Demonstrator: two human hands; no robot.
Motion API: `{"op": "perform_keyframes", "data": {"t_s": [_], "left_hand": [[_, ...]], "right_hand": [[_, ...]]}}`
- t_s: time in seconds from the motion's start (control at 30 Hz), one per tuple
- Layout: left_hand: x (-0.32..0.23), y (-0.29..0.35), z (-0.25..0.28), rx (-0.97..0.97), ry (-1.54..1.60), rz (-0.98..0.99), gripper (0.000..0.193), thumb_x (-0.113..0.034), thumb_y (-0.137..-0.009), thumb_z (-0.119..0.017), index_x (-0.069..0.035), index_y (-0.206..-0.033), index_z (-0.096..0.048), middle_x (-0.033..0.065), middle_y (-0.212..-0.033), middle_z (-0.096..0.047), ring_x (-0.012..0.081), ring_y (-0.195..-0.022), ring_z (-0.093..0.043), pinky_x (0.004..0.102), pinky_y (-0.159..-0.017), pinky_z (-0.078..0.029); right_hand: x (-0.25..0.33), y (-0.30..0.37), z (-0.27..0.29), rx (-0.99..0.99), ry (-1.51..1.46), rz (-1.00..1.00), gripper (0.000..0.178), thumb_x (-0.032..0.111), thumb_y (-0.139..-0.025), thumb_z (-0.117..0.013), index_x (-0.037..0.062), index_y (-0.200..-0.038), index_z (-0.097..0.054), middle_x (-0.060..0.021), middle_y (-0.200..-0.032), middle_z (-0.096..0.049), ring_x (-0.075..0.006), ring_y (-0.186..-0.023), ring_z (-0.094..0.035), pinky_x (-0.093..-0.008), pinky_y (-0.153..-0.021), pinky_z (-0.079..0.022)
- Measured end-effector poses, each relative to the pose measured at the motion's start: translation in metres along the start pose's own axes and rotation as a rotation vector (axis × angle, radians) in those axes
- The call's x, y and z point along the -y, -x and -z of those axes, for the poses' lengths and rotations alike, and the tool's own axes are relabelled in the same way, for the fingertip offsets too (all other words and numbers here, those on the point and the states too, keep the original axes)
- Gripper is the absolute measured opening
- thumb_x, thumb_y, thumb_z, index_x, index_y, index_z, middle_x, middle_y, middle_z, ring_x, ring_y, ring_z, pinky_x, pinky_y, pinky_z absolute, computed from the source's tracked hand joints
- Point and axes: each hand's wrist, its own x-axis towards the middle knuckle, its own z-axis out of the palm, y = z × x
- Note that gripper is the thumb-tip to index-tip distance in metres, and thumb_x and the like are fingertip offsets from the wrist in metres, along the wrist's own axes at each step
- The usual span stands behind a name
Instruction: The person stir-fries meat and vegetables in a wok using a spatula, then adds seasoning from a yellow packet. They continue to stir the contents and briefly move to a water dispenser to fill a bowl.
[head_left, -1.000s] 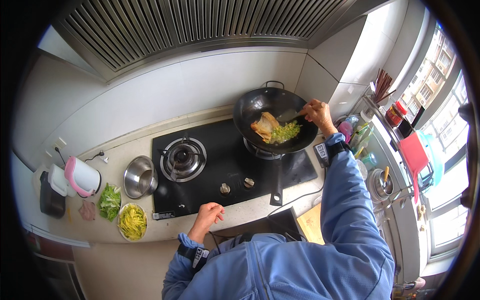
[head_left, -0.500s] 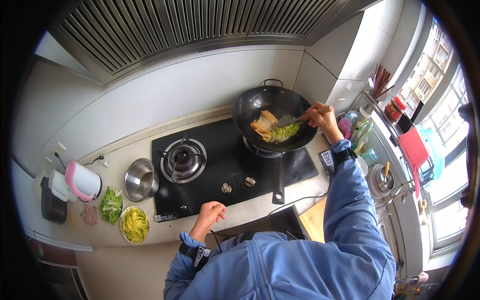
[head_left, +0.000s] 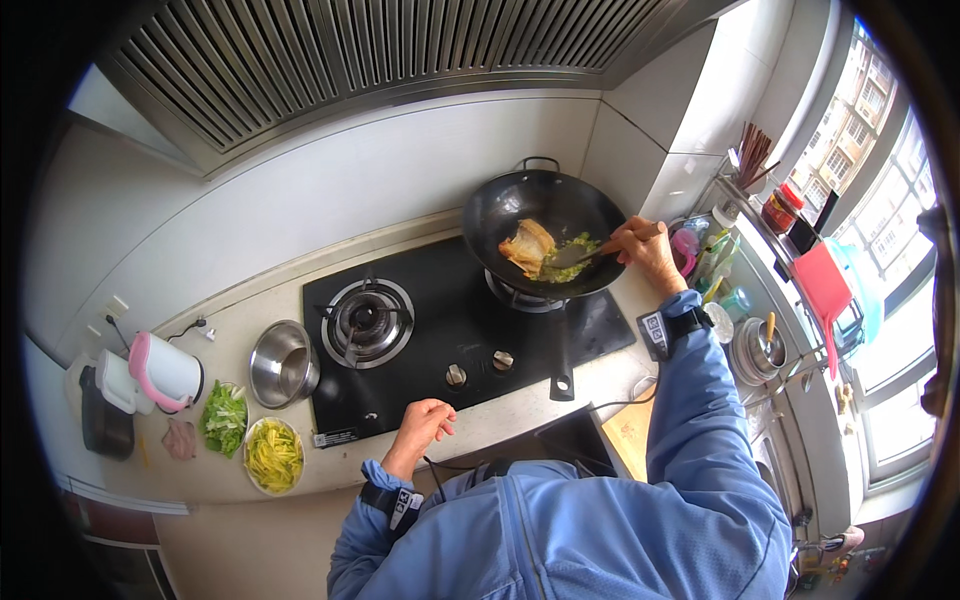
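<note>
My right hand is closed round the wooden handle of a spatula. The blade of it dips into the black wok, among chopped green vegetables. Beside them in the wok lies a browned, golden piece of food, which looks like fried egg. The wok rests on the right burner, its long handle pointing towards me. Over the front edge of the counter my left hand hovers with fingers curled together and nothing visible in them.
To the left of the black stove stand a steel bowl, a plate of yellow-green strips and chopped greens. On the right, a rack holds a red-lidded jar and a pink board. A range hood hangs above.
The spatula has pushed into the greens, which are now more scattered and partly covered by its blade. My right hand has shifted slightly down; my left hand has barely moved.
</note>
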Motion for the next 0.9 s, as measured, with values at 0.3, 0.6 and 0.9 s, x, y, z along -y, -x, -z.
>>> {"op": "perform_keyframes", "data": {"t_s": [0.3,0.6,0.9], "left_hand": [[0.005,0.003,0.006,0.003,-0.005,0.027,0.017,-0.011,-0.084,-0.052,0.003,-0.081,-0.06,0.0082,-0.076,-0.061,0.0137,-0.058,-0.059,0.0209,-0.045,-0.04],[0.006,0.001,0.014,0.024,0.0,0.024,0.017,-0.011,-0.084,-0.051,0.003,-0.081,-0.06,0.008,-0.075,-0.06,0.0139,-0.058,-0.06,0.0209,-0.044,-0.041],[0.008,0.001,0.02,0.039,0.005,0.033,0.017,-0.011,-0.084,-0.052,0.003,-0.081,-0.06,0.0086,-0.075,-0.061,0.0139,-0.058,-0.06,0.0205,-0.044,-0.041]], "right_hand": [[0.005,0.01,-0.008,-0.047,-0.032,0.029,0.019,0.011,-0.078,-0.048,-0.0034,-0.078,-0.06,-0.0105,-0.069,-0.066,-0.0098,-0.049,-0.058,-0.0214,-0.044,-0.048],[0.019,0.025,-0.004,-0.105,-0.089,0.007,0.019,0.011,-0.077,-0.047,-0.0024,-0.077,-0.061,-0.0121,-0.068,-0.065,-0.0106,-0.047,-0.058,-0.0212,-0.043,-0.047],[0.027,0.042,-0.024,-0.183,-0.381,-0.059,0.023,0.015,-0.08,-0.05,-0.007,-0.078,-0.057,-0.0187,-0.071,-0.064,-0.0174,-0.048,-0.062,-0.0236,-0.041,-0.05]]}}
